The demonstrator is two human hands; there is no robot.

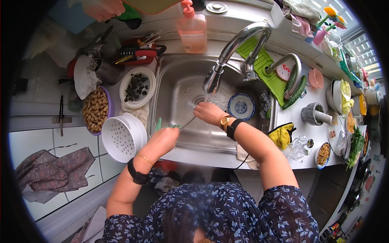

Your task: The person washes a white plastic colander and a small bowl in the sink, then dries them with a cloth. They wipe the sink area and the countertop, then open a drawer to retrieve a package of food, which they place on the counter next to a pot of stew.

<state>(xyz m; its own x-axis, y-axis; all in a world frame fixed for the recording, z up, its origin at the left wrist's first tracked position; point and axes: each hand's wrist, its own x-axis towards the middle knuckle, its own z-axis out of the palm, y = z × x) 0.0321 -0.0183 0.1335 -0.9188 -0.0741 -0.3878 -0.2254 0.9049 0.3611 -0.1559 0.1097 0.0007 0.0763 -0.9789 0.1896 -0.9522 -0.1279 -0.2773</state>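
My left hand [162, 141] grips a utensil with green handle parts [158, 124] over the near left side of the steel sink [170, 85]. Its thin metal blade [187, 124] runs up to my right hand [209, 113], whose fingers are closed around the far end. Water falls onto those fingers from the chrome faucet [212, 80]. The exact kind of utensil is hidden by my grip. Right of my right hand, a blue-and-white bowl [241, 106] sits in the sink, with a dark scouring pad [265, 103] by the sink's right wall.
Left of the sink stand a white tub of dark pieces [136, 88], a basket of peanuts [95, 111] and a tilted white strainer [121, 139]. On the right are cucumbers [296, 92], a stone mortar [313, 114] and a yellow cloth [280, 135]. Behind the sink rises a soap bottle [192, 33].
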